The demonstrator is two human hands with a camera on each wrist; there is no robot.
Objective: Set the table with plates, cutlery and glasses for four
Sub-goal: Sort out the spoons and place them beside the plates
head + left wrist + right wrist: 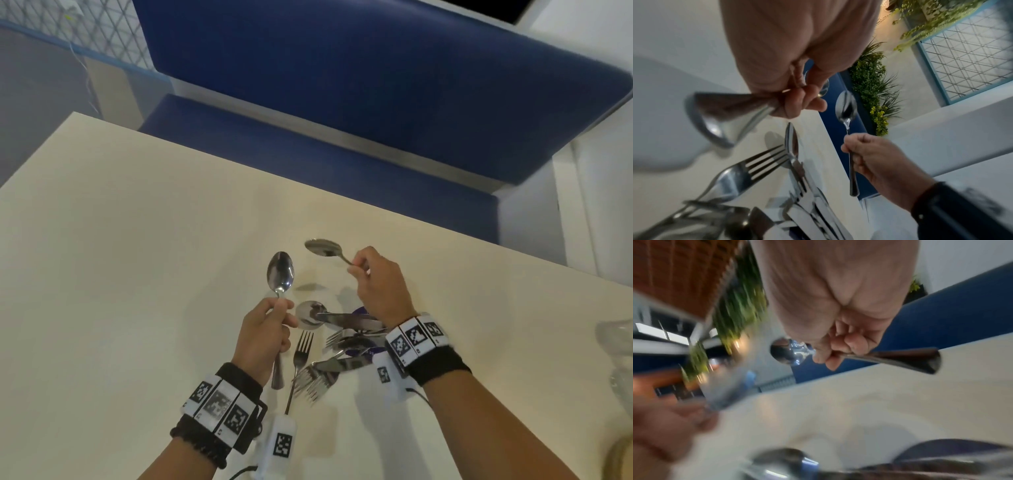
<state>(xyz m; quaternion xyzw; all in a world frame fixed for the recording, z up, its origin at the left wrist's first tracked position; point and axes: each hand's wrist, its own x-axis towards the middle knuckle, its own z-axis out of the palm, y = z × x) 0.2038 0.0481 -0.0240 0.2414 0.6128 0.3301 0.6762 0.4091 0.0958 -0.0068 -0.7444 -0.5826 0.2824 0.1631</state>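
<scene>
My left hand (265, 330) grips a steel spoon (281, 272) by its handle, bowl pointing up and away, above the cream table (120, 240). My right hand (378, 282) holds a second spoon (322, 247), bowl pointing left. Both are lifted over a pile of cutlery (337, 346): forks, knives and another spoon lying crossed on the table between my wrists. In the left wrist view my left hand's spoon handle (721, 113) fills the near field, and the right hand (869, 155) holds its spoon (845, 107) upright. The right wrist view shows my right fingers (838, 345) curled round the handle.
A blue padded bench (359, 102) runs along the table's far edge. Clear glassware (616, 342) stands at the right edge of the table. Green plants (873, 91) line the wall behind the bench. A lattice screen (102, 31) sits at the back left.
</scene>
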